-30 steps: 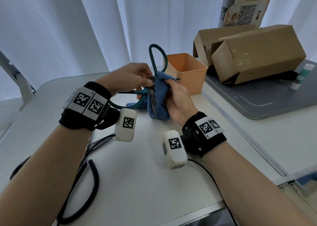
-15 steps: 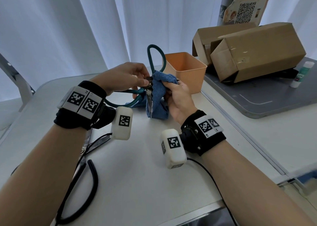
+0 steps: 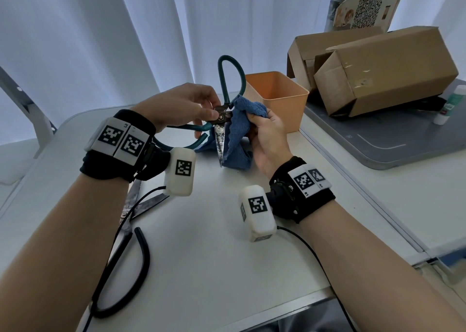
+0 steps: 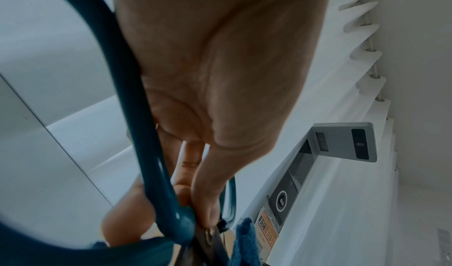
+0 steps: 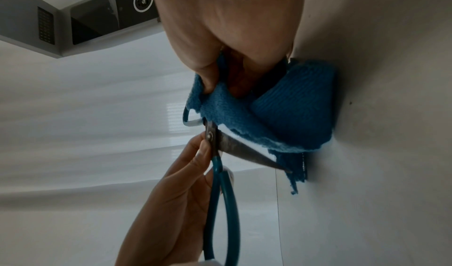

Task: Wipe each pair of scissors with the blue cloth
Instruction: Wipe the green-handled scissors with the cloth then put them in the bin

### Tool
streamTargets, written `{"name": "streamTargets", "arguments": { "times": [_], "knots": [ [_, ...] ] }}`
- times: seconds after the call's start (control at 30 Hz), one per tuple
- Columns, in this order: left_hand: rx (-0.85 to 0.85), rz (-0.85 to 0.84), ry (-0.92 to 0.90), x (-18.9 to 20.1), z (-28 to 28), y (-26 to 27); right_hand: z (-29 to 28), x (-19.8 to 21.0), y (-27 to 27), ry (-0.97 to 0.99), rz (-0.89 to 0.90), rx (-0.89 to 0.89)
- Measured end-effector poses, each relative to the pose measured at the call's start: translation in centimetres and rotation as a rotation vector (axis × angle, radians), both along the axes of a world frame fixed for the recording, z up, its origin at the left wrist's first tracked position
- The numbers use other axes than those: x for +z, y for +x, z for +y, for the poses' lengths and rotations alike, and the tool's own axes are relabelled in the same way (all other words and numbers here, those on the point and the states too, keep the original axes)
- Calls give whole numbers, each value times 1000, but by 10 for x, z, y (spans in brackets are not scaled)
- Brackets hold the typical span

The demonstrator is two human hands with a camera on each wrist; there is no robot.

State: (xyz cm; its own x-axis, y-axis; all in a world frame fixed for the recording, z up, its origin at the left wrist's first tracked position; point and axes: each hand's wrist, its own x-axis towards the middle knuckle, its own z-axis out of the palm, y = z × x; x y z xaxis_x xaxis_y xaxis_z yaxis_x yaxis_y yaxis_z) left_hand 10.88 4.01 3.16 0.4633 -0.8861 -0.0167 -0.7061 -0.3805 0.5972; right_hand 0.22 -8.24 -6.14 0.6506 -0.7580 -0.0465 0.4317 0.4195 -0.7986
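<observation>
My left hand [image 3: 194,107] pinches the green-handled scissors [image 3: 222,135] at the pivot, blades pointing down over the table, one handle loop standing up. In the left wrist view the thumb and fingers of my left hand [image 4: 208,202] clamp the green-handled scissors [image 4: 156,154] by the screw. My right hand [image 3: 267,135] grips the bunched blue cloth [image 3: 239,132] just right of the blade, beside it. The right wrist view shows the blue cloth [image 5: 281,119] folded in my right hand [image 5: 220,57] next to the worn blade [image 5: 244,150]. Black-handled scissors [image 3: 131,231] lie on the table under my left forearm.
An orange plastic bin [image 3: 277,100] stands just behind my hands. Cardboard boxes [image 3: 378,72] and a small white bottle [image 3: 450,105] rest on a grey board [image 3: 403,142] at the right. Black cables [image 3: 315,256] trail from the wrist cameras across the white table [image 3: 214,268].
The cloth has come off the blade and now sits to its right, leaving the whole blade bare. Both hands stay in about the same place.
</observation>
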Motion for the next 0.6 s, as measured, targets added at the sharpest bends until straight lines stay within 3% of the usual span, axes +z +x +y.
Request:
{"name": "streamTargets", "arguments": {
  "times": [0.43,0.6],
  "knots": [
    [-10,-7,45,6,8,8,-1,-5,4,-3,22,-53],
    [19,18,42,11,17,17,-11,-7,1,127,27,-148]
  ]
}}
